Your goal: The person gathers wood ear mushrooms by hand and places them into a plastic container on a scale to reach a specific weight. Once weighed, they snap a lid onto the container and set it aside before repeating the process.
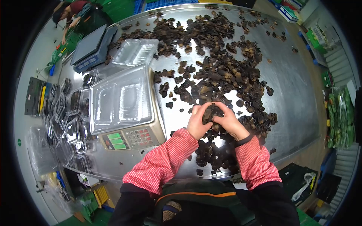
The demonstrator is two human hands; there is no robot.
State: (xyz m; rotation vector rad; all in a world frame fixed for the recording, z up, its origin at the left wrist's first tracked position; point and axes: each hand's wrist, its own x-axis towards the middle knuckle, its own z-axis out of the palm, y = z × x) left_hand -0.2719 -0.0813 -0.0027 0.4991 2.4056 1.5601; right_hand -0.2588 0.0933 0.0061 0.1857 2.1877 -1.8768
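Observation:
Dark brown, ruffled wood ear mushrooms (230,71) lie scattered and heaped across the metal table. Over the near part of the heap, my left hand (197,122) and my right hand (230,123) curl toward each other. Between them they grip a small clump of wood ear mushrooms (212,112), partly covered by the fingers. To the left of my hands stands a weighing scale (141,136) with a green display and keypad. Clear plastic trays (121,102) rest on top of it.
More clear trays (136,52) sit behind the scale, near a second scale (88,47). Several filled clear packs (73,130) crowd the table's left side. A person (81,15) bends down at the far left. Dark crates (299,180) stand at the lower right.

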